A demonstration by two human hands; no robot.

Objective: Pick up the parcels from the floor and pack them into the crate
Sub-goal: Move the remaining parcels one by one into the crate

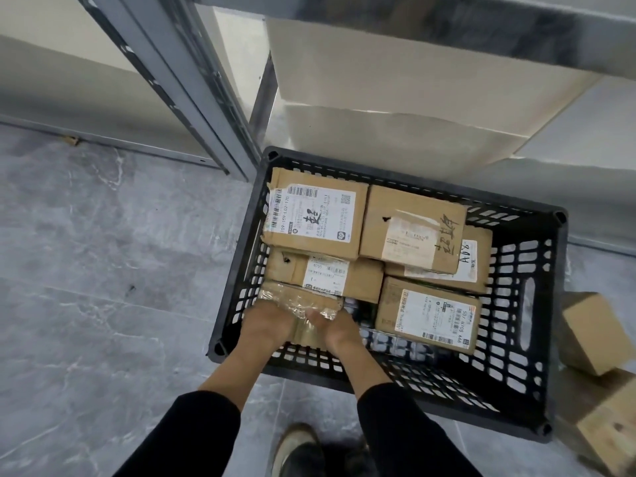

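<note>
Head view: the tape-wrapped parcel (300, 299), gripped by left hand (265, 325) and right hand (336, 328) at the near-left corner of the black crate (556, 304), is best lowered flat, snug against the N705-labelled parcel (327, 274), before being released.

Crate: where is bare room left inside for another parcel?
A bare strip of floor inside the crate runs along its near wall, right of the tape-wrapped parcel that the left hand and right hand hold, in front of the white-labelled parcel. The far half and left side are crowded with stacked parcels.
</note>
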